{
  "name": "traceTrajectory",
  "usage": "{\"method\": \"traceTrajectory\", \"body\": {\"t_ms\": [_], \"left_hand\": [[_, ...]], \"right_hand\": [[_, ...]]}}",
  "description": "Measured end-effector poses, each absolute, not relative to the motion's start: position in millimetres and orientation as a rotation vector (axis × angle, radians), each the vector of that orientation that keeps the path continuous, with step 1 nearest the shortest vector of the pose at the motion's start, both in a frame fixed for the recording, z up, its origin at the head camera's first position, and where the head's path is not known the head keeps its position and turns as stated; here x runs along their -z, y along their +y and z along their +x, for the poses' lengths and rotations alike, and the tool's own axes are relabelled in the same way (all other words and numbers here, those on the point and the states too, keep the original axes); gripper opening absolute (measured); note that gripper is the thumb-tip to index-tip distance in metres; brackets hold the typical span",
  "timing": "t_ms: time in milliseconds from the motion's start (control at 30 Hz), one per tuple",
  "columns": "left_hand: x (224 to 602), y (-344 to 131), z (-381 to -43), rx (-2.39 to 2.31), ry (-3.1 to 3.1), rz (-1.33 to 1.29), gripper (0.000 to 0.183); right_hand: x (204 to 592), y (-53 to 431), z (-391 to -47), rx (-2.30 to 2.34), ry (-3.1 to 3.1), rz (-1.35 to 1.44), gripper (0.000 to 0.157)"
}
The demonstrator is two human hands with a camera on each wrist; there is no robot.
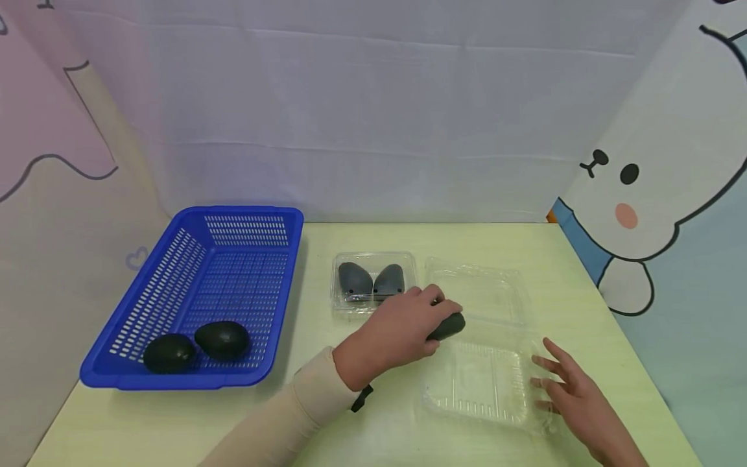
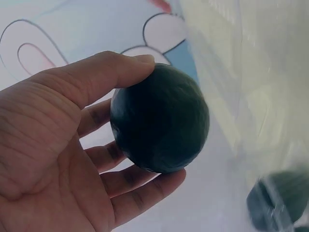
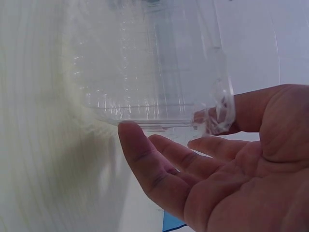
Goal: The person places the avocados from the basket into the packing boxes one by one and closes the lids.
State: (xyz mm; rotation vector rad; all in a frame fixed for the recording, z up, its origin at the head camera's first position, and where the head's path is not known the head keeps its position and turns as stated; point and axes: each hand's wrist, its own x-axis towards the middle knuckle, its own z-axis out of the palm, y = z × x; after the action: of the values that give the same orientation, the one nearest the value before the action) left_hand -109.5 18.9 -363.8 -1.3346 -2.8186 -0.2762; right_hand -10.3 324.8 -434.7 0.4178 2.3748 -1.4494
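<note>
In the head view, the left hand [image 1: 397, 331] held an avocado [image 1: 448, 326], with its fingers and thumb bent around the fruit. This avocado was above the open box [image 1: 478, 376], near to the line where the two clear halves met. The right hand [image 1: 578, 395] was at the right edge of the same box, its fingers spread apart and loosely bent. Left of the open box stood a small box [image 1: 412, 272], also clear, with two greyish fruits [image 1: 355, 281] side by side in it. A blue basket [image 1: 175, 381] was on the left part of the table [image 1: 362, 447], and two avocados [image 1: 222, 340] lay at its near end. Behind the table hung a pale cloth [image 1: 373, 117].

In the left wrist view, the avocado showed its round end (dark green, a little shiny). The thumb pressed it from above, and the fingers supported it from behind and below. Clear plastic passed along the right side, and another dark fruit [image 2: 289, 193] was seen low in that corner, partly cut by the frame.

In the right wrist view, a fingertip [image 3: 129, 129] touched the box edge, or was just beside it; I could not tell which. The thumb was by the box corner, partly visible through the plastic.
</note>
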Motion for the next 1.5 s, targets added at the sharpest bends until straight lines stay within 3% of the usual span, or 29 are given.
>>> {"method": "traceTrajectory", "body": {"t_ms": [500,1500], "left_hand": [[400,57,-98,0.132,-2.765,-1.51,0.051],[430,67,-98,-0.046,-2.68,-1.489,0.039]], "right_hand": [[435,323,-11,1.437,2.385,0.426,0.07],[436,325,-11,1.449,2.378,0.436,0.071]]}}
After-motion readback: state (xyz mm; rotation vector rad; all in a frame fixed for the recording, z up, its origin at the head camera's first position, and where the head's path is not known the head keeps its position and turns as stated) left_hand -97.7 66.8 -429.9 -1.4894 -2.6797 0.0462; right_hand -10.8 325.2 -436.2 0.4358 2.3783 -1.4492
